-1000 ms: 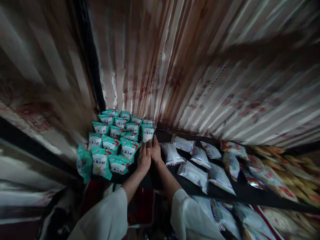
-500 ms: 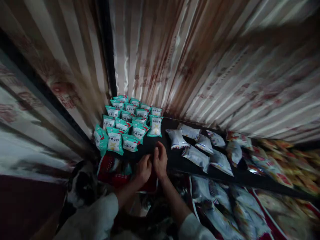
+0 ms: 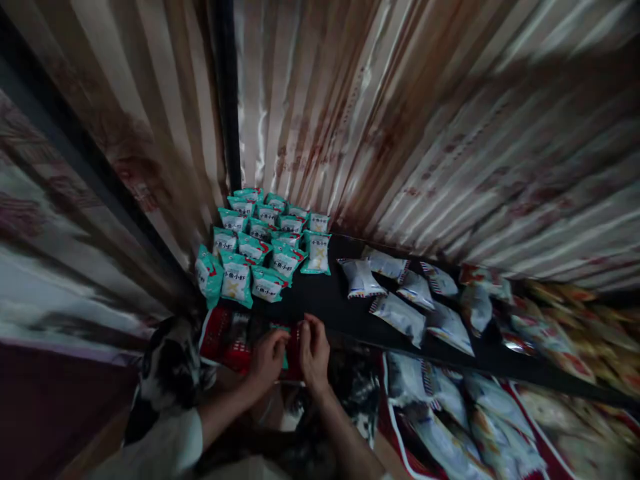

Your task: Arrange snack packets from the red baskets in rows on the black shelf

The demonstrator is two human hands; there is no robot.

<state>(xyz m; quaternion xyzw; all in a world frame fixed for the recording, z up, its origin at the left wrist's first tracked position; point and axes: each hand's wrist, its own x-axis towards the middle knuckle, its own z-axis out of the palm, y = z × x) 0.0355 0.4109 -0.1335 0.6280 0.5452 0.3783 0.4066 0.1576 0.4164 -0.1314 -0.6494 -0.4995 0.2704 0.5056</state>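
Observation:
Over a dark red container (image 3: pixel 216 337) at the front edge of the black shelf, my two hands are side by side. My left hand (image 3: pixel 269 357) has its fingers curled at a teal snack packet (image 3: pixel 285 359), which is mostly hidden behind it. My right hand (image 3: pixel 315 357) is just to the right, fingers bent and thumb toward the left hand; what it grips, if anything, is hidden. Beyond them, rows of teal-and-white snack packets (image 3: pixel 236 277) stand in the shelf's left corner. The nearest on the right is an upright snack packet (image 3: pixel 317 252).
White-and-blue bags (image 3: pixel 399 319) lie on the black shelf (image 3: pixel 320 293) to the right, with yellowish packets (image 3: pixel 575 313) farther along. Below are red-edged containers of bags (image 3: pixel 435 427). A black-and-white dog (image 3: pixel 167 367) is at lower left. Printed curtains (image 3: pixel 300 100) hang behind.
My hands have moved apart and slightly down toward me, and teal packaging now shows between them. The view has shifted slightly, moving the shelf rightward in the picture. The packets on the shelf stay in place.

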